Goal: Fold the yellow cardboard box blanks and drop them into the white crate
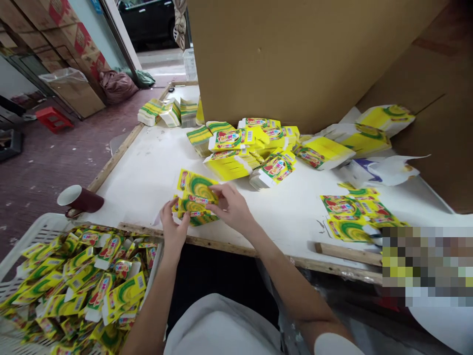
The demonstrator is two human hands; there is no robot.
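Yellow and green, the carton blanks sit at the near edge of the table. The left hand pinches their lower corner and the right hand clasps the right side. Probably mid-fold, though the fingers hide the crease. Next calls for firm, even pressing.

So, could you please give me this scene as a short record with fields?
left hand: grips the near edge of a small bundle of flat cartons
right hand: fingers on the same bundle's right side
table: white, wooden strip along its edges
crate: white, on the person's left, holds yellow boxes
mug: dark red, at the table's left corner
stacks: more yellow cartons, mid-table
cardboard sheet: stands behind the stacks
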